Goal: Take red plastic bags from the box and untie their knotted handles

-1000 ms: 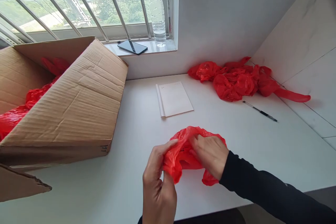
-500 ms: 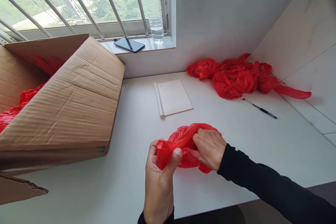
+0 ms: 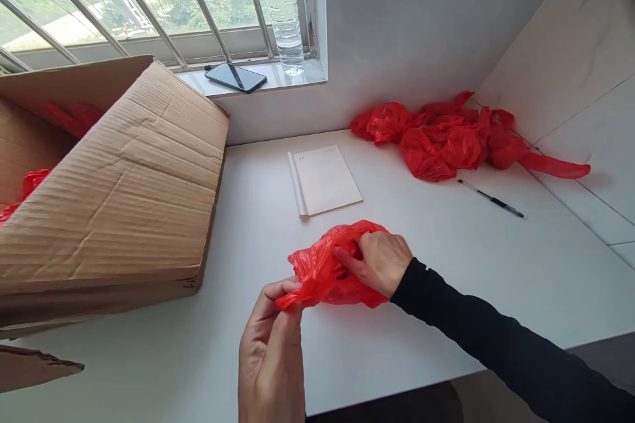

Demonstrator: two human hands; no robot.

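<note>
A crumpled red plastic bag [image 3: 322, 264] is between my two hands, above the white table. My left hand [image 3: 278, 337] pinches one corner of it between thumb and fingers, drawing the plastic to a point. My right hand [image 3: 384, 261] reaches into the folds at the bag's mouth, thumb pointing left and fingers curled on the plastic; the fingertips are hidden in it.
A cardboard box [image 3: 143, 192] holding red plastic stands at the left. Behind my hands lies a notepad [image 3: 327, 178]. More red bags [image 3: 441, 139] are heaped by the wall, near a pen [image 3: 491, 198]. On the sill are a phone [image 3: 237, 77] and a water bottle [image 3: 286, 20].
My left hand has moved left and down, from holding a bunched fold to pinching a stretched corner. My right hand has shifted slightly left and up within the bag.
</note>
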